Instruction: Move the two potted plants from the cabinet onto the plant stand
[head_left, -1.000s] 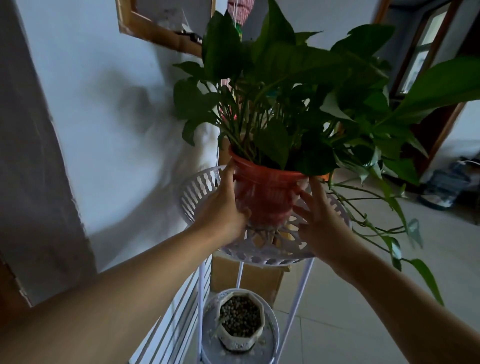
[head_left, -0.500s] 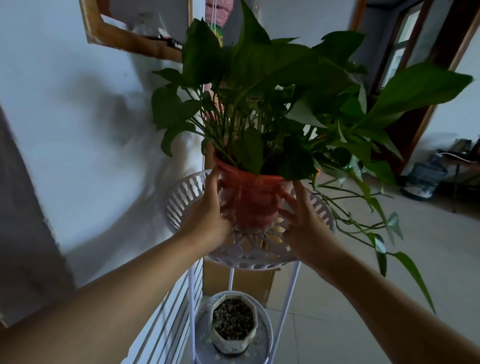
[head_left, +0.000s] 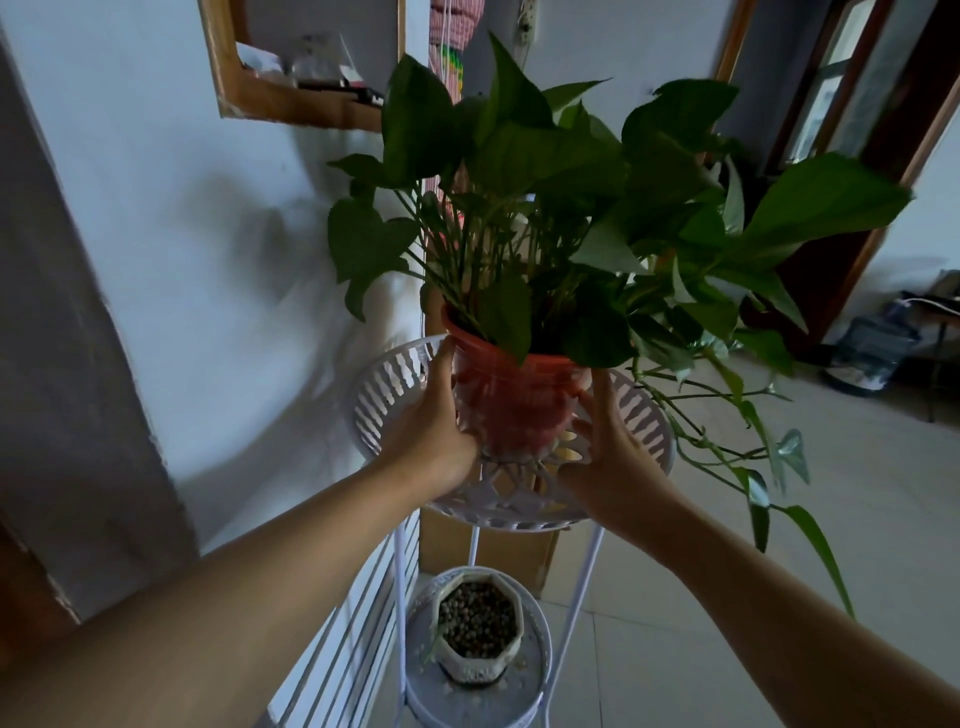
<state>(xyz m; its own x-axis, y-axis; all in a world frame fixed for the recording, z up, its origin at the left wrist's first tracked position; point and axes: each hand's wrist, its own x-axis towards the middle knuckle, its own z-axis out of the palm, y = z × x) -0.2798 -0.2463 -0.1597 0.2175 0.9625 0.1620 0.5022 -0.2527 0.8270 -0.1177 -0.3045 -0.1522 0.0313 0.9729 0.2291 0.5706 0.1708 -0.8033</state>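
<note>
A leafy green plant in a red pot (head_left: 511, 400) stands in the white slotted top basket (head_left: 389, 384) of the plant stand. My left hand (head_left: 426, 431) presses the pot's left side and my right hand (head_left: 613, 447) its right side, so both hold it. Long vines trail off to the right. On the stand's lower round tier (head_left: 530, 696) sits a small white pot (head_left: 478, 631) filled with brown pebbles. The cabinet is out of view.
A white wall with a wooden-framed opening (head_left: 291, 104) rises on the left. A cardboard box (head_left: 509, 556) stands behind the stand. White slats (head_left: 353, 613) run low on the left. The tiled floor (head_left: 857, 499) spreads right, with a bag (head_left: 867, 358) near a dark door.
The pot has come lower into the top basket with both hands still on its sides. The view has shifted slightly; the lower white pot has not moved.
</note>
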